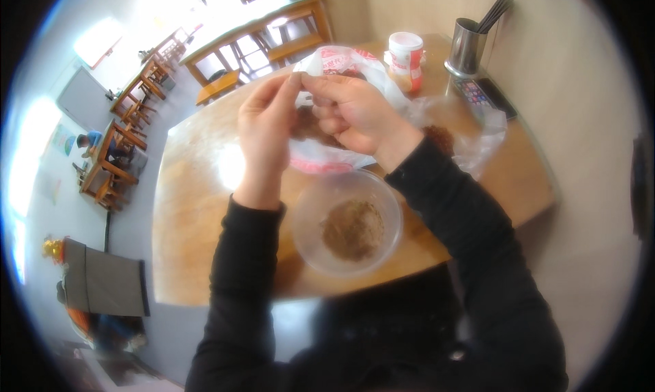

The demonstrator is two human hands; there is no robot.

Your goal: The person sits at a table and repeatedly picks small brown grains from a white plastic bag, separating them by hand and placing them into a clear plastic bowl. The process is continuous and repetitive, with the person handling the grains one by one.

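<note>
My left hand (268,118) and my right hand (358,110) meet at the fingertips above the far part of a wooden table (194,228). A small brownish thing (301,78) is pinched between them, too small to name. Under the hands spreads a white plastic bag (327,164) with red print, partly covered by them. Dark brown food (312,126) lies on it. Beyond my right wrist, reddish-brown food (439,137) rests by a thin clear plastic bag (483,141). Nearer me stands a translucent plastic bowl (302,233) with brown, wet-looking contents (353,231).
A red-and-white paper cup (406,59) and a metal holder (466,46) of dark chopsticks (495,13) stand at the back right. A lit smartphone (473,92) lies near the wall (578,151). Left are other wooden tables (256,23), stools and a seated person (94,141).
</note>
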